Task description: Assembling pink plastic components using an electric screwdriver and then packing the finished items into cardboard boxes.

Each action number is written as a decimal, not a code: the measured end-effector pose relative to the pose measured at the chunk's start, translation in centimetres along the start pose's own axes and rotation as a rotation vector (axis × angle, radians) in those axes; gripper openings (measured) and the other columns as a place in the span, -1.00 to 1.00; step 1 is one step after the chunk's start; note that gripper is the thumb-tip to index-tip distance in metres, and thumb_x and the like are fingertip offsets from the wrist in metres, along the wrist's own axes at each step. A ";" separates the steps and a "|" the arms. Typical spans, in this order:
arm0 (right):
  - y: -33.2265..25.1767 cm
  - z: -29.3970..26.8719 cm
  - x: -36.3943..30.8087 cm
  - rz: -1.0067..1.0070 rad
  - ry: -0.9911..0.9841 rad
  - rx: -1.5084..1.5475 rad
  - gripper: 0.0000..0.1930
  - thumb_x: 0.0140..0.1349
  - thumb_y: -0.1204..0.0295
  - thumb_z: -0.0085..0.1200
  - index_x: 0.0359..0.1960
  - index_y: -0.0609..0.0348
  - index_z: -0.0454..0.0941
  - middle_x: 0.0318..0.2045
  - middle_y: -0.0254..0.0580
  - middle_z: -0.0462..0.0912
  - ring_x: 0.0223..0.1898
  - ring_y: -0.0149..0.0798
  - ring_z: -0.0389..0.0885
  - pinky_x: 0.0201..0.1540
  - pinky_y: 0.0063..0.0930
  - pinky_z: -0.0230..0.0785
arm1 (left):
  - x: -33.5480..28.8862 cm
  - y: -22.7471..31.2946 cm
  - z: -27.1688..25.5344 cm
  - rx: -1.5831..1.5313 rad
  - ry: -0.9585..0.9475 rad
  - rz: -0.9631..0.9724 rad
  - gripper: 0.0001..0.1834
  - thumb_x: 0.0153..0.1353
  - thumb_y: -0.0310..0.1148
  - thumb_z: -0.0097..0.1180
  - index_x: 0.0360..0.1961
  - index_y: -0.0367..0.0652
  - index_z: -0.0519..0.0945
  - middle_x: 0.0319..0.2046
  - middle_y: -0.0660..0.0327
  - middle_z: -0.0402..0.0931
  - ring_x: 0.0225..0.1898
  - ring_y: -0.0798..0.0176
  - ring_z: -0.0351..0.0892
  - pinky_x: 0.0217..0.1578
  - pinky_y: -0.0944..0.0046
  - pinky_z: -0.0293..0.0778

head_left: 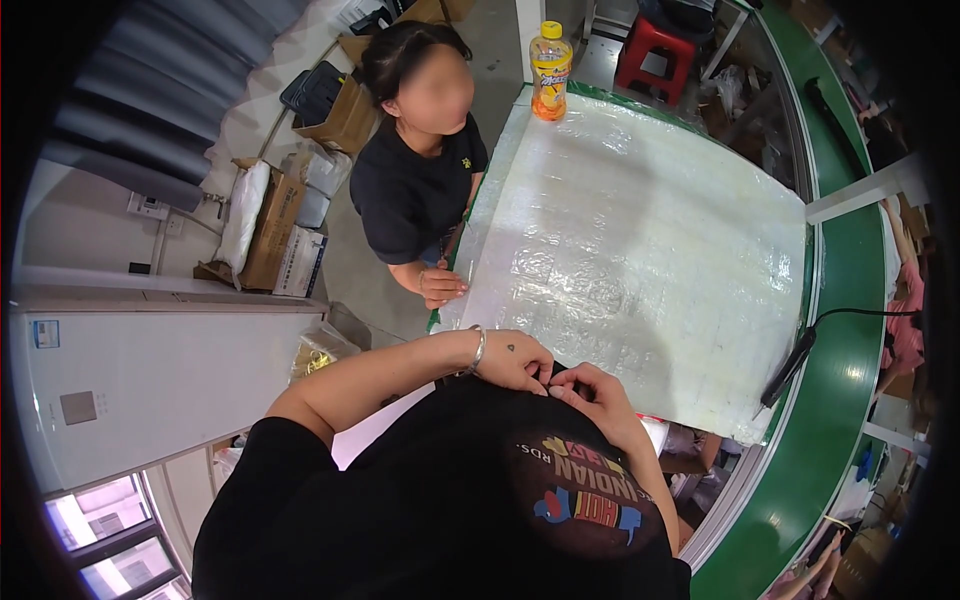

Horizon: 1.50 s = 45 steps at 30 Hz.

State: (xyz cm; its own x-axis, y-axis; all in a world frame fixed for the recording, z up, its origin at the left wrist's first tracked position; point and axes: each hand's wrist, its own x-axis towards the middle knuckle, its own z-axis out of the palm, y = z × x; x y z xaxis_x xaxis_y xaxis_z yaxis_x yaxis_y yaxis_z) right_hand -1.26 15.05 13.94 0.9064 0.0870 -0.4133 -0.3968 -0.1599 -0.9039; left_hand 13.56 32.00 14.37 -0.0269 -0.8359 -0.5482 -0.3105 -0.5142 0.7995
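My left hand [516, 361], with a silver bracelet [479, 350] at its wrist, is held close to my body by the near edge of the table. Beside it is my right hand [598, 396], its thumb and fingers bent into a pinch. Both sets of fingertips come together at a small patch of black material [549, 378]. It may belong to my black T-shirt [430, 480] or be a separate piece; I cannot tell. My fingers partly cover it.
Clear film covers the white tabletop [640, 250]. A yellow-capped bottle [550, 75] stands at its far edge, a black corded tool [790, 365] at its right. Another person [415, 180] stands at the left, a hand by the table edge. Farther off are a red stool [655, 50] and cartons [270, 225].
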 end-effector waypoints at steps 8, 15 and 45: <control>-0.2 -0.3 0.0 0.019 -0.018 -0.011 -0.75 0.16 0.30 0.21 -0.24 0.23 0.63 -0.45 -0.33 0.47 -0.52 -0.49 0.27 -0.43 -0.58 0.19 | 0.0 0.0 0.1 -0.093 -0.003 -0.014 -0.73 0.12 -0.21 0.22 -0.29 -0.19 0.55 -0.58 0.28 0.47 -0.51 0.37 0.42 -0.45 0.33 0.36; -0.2 -1.1 -0.8 -0.006 -0.056 -0.031 -0.73 0.18 0.38 0.19 -0.10 0.19 0.59 -0.36 -0.34 0.49 -0.47 -0.51 0.31 -0.39 -0.61 0.23 | -1.1 -1.7 2.4 -0.229 0.227 0.087 -0.76 0.19 -0.24 0.18 -0.26 -0.19 0.56 -0.50 0.27 0.49 -0.46 0.40 0.43 -0.41 0.35 0.38; 9.9 -8.4 -17.5 0.850 -0.067 0.557 -0.67 0.20 0.67 -0.02 0.03 0.26 0.44 -0.35 -0.25 0.57 -0.29 -0.43 0.55 -0.25 -0.52 0.42 | -18.0 -14.7 12.9 -0.742 -0.231 -0.605 -0.56 0.28 0.06 0.03 -0.21 -0.14 0.60 -0.44 0.37 0.46 -0.40 0.52 0.35 -0.34 0.47 0.31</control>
State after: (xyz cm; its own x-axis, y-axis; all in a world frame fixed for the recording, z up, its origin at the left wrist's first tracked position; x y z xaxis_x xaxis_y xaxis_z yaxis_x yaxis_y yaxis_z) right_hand -19.84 3.72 13.17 0.2900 0.2157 -0.9324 -0.9321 0.2844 -0.2242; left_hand 6.32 57.05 9.33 -0.2695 -0.3746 -0.8872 0.3401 -0.8989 0.2762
